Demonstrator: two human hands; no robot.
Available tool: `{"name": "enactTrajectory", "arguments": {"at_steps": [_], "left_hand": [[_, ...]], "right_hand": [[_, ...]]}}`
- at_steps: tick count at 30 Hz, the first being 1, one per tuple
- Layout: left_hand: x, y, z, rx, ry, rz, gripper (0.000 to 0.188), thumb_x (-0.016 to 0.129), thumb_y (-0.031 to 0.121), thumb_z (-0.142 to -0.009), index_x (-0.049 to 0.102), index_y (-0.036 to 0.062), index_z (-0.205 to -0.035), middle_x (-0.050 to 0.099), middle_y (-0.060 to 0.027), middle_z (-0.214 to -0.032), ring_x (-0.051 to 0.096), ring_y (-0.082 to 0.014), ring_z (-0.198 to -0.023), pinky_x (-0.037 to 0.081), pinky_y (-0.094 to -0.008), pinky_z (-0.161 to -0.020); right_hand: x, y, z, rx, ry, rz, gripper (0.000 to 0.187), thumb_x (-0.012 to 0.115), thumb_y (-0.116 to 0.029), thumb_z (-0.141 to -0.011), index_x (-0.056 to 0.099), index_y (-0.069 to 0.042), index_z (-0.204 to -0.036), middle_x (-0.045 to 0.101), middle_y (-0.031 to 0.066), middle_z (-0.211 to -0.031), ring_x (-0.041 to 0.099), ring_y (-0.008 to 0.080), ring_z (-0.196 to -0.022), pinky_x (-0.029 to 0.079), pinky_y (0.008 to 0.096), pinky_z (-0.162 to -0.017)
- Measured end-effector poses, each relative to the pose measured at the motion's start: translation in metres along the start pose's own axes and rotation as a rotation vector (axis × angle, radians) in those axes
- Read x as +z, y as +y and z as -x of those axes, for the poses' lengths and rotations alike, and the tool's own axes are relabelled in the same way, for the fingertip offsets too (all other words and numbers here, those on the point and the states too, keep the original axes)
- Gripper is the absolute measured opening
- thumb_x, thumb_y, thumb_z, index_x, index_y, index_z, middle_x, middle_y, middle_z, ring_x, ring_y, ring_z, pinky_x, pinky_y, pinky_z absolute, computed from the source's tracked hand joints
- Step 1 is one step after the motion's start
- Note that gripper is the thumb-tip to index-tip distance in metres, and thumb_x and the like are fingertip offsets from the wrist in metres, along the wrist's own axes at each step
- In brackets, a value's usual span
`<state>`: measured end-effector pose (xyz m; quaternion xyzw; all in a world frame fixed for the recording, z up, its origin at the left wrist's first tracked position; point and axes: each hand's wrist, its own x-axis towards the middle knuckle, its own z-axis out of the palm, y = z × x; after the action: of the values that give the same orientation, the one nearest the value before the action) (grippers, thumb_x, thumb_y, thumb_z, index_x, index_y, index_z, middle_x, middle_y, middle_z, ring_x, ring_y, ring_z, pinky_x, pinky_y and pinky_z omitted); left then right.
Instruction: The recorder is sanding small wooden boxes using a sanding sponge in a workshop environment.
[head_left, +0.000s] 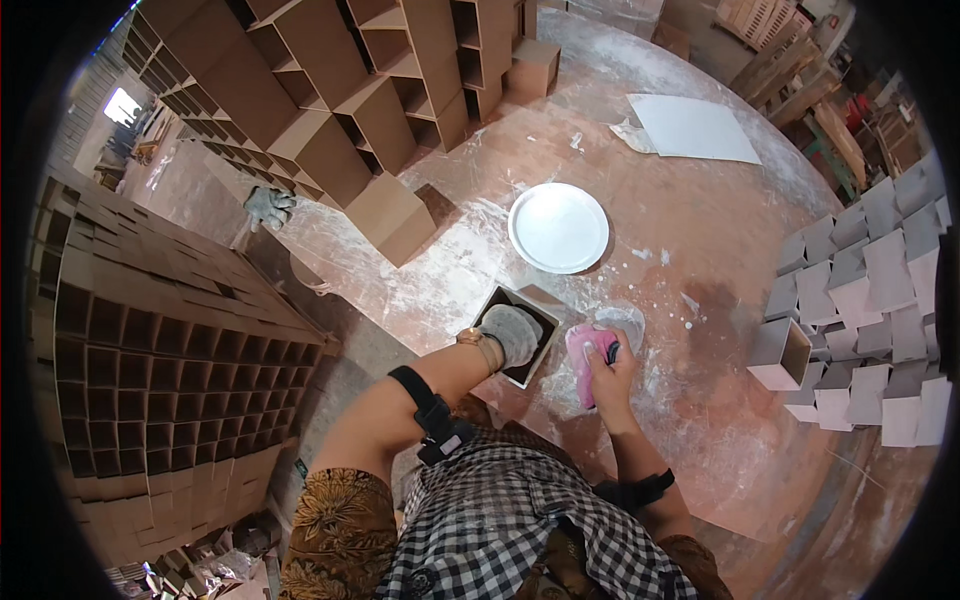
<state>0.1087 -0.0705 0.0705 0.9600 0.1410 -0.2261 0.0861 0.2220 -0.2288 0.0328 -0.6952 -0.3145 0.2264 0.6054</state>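
My left hand (513, 335), in a grey work glove, reaches into an open box (541, 357) with a dark inside and pale rim. The glove's fingers are hidden down in the box. Just to the right, my bare right hand (612, 378) is closed around a pink cloth (581, 362); a small dark piece shows by its fingertips. Beyond that hand lies a whitish, partly see-through round patch or dish (622, 322), which I cannot make out clearly. A round white plate-like tray (558, 228) rests on the table farther off.
Brown cardboard boxes (390, 218) are stacked high at the far left; another stack (190, 370) stands left. Pale boxes (885, 262) pile up at right. A white sheet (697, 128) lies on the powder-smeared table (690, 440). A grey glove (268, 206) sits near the left edge.
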Motion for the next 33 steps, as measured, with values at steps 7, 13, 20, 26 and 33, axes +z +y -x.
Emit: {"name": "enactTrajectory", "arguments": {"at_steps": [7, 13, 20, 26, 33], "left_hand": [[0.027, -0.018, -0.008, 0.188, 0.301, 0.090, 0.014, 0.054, 0.014, -0.066, 0.063, 0.0091, -0.075, 0.062, -0.0126, -0.070, 0.061, -0.0322, -0.065, 0.049, -0.0436, -0.055], [0.059, -0.021, -0.018, 0.224, 0.438, 0.098, 0.017, 0.053, 0.017, -0.068, 0.064, 0.0086, -0.078, 0.060, -0.0162, -0.070, 0.059, -0.0308, -0.060, 0.047, -0.0428, -0.050], [0.066, -0.027, -0.021, 0.253, 0.304, 0.104, 0.019, 0.052, 0.015, -0.068, 0.063, 0.0066, -0.081, 0.057, -0.0224, -0.066, 0.056, -0.0333, -0.053, 0.044, -0.0445, -0.044], [0.070, -0.024, -0.025, 0.284, 0.451, 0.164, 0.018, 0.053, 0.016, -0.065, 0.063, 0.0042, -0.074, 0.058, -0.0188, -0.066, 0.056, -0.0318, -0.053, 0.043, -0.0436, -0.043], [0.055, -0.024, -0.015, 0.219, 0.280, 0.107, 0.018, 0.051, 0.016, -0.068, 0.064, 0.0074, -0.078, 0.060, -0.0184, -0.071, 0.060, -0.0333, -0.063, 0.047, -0.0442, -0.051]], "right_hand": [[0.017, -0.028, -0.026, -0.532, -0.040, 0.450, 0.041, 0.059, 0.000, -0.061, 0.058, -0.003, -0.102, 0.058, 0.0153, -0.086, 0.058, 0.0309, -0.079, 0.048, 0.0366, -0.069], [0.029, -0.061, 0.027, -0.634, -0.347, 0.617, 0.046, 0.055, -0.003, -0.054, 0.059, -0.002, -0.099, 0.055, 0.0132, -0.082, 0.056, 0.0316, -0.077, 0.047, 0.0398, -0.067], [0.028, -0.046, -0.024, -0.551, -0.153, 0.720, 0.041, 0.057, -0.005, -0.055, 0.059, -0.005, -0.096, 0.057, 0.0127, -0.082, 0.057, 0.0303, -0.070, 0.048, 0.0393, -0.061], [0.034, -0.068, 0.032, -0.474, -0.397, 0.641, 0.036, 0.056, -0.006, -0.058, 0.061, -0.007, -0.094, 0.058, 0.0122, -0.079, 0.058, 0.0306, -0.072, 0.048, 0.0397, -0.062], [0.026, -0.049, -0.031, -0.426, -0.149, 0.723, 0.032, 0.056, -0.007, -0.060, 0.062, -0.007, -0.091, 0.058, 0.0139, -0.082, 0.058, 0.0315, -0.071, 0.048, 0.0401, -0.061]]}}
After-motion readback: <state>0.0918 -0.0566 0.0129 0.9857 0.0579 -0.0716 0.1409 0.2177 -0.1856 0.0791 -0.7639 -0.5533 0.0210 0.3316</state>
